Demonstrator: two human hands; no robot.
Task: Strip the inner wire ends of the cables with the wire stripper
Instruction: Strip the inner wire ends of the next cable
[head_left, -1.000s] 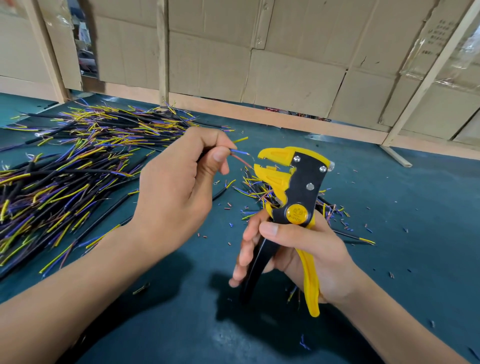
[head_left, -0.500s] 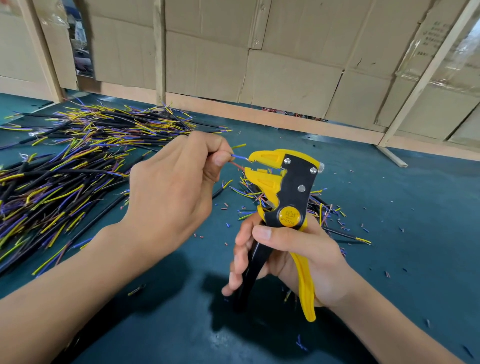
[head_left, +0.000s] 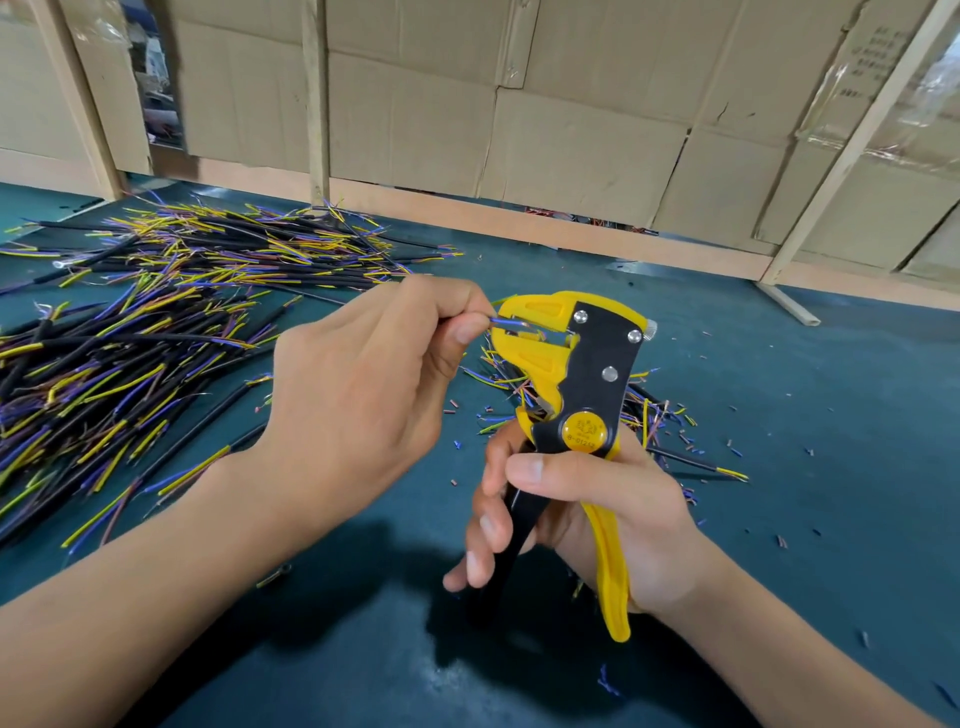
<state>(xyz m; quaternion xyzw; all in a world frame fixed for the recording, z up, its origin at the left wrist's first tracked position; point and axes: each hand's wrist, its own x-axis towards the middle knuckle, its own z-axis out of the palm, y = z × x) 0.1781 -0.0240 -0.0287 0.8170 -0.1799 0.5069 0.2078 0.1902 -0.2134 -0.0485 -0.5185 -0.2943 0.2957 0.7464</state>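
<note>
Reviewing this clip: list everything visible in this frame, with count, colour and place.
wire stripper: one, yellow and black, centre, upright in the right hand
inner wire: one, blue, its end in the stripper's mouth
cable pile: many, black with yellow, blue and brown ends, left
insulation scraps: many, mixed colours, scattered behind the stripper
table: one, dark teal
cardboard wall: beige, behind
left hand: pinches the wire
right hand: grips the handles
</note>
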